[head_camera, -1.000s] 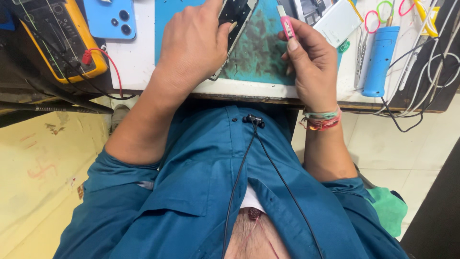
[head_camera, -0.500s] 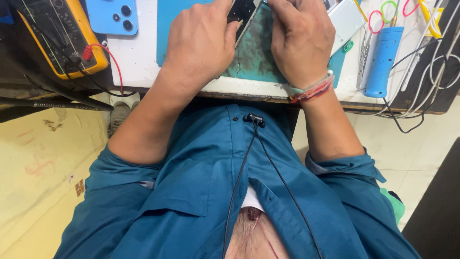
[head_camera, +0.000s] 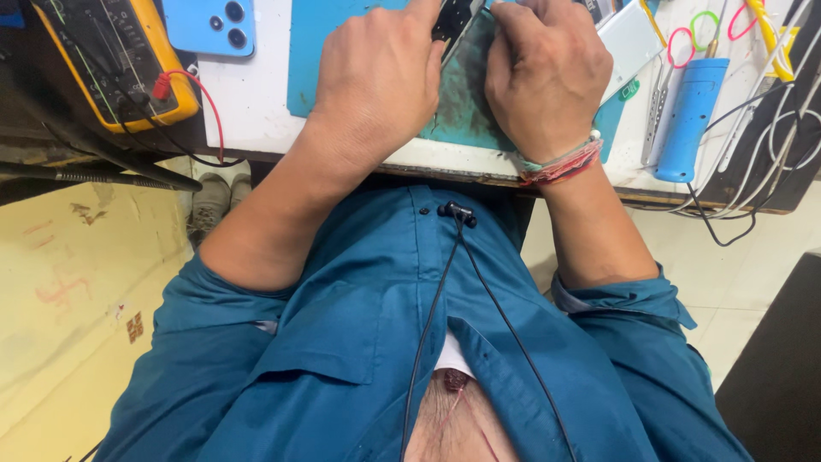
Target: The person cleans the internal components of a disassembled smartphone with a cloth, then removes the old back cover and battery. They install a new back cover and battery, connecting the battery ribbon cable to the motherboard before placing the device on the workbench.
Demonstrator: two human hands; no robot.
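Gripping a dark phone, both hands mat-edge.

Mat lies on bench top, both hands on it: left hand beside right hand, dismantled phone between them. Multimeter far left, phone just right of it. Cylinder tool and tweezers right of the hands, cables beyond

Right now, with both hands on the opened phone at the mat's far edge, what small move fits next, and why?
Probably steady it: the left hand pins the opened phone on the teal mat while the right hand works its edge. What the right fingers hold is hidden.
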